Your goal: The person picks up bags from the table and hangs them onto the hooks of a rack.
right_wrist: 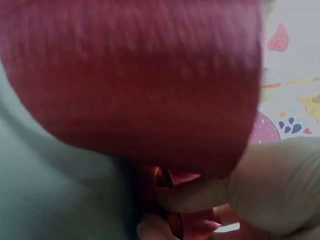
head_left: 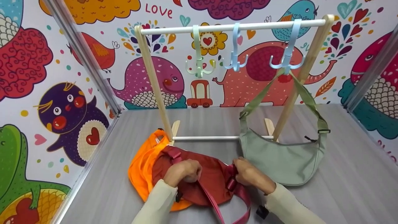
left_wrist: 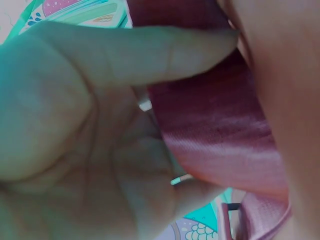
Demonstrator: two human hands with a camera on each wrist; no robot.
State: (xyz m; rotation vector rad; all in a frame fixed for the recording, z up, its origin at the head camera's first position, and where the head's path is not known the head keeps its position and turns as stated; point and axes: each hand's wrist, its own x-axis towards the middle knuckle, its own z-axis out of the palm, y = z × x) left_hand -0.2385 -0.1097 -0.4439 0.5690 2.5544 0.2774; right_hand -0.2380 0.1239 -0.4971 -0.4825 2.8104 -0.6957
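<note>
A dark red shoulder bag lies on the table, partly over an orange bag. My left hand is above the red bag and grips its strap. In the left wrist view, the thumb presses across the wide strap. At the bag's right end, my right hand pinches the strap end near its adjuster. The right wrist view has the red strap large in front, with fingers curled on red material below it.
Behind stands a wooden rack with a white top bar. Green and blue hooks hang from it. A sage green bag hangs from the right blue hook, beside my right hand. Patterned walls enclose the table.
</note>
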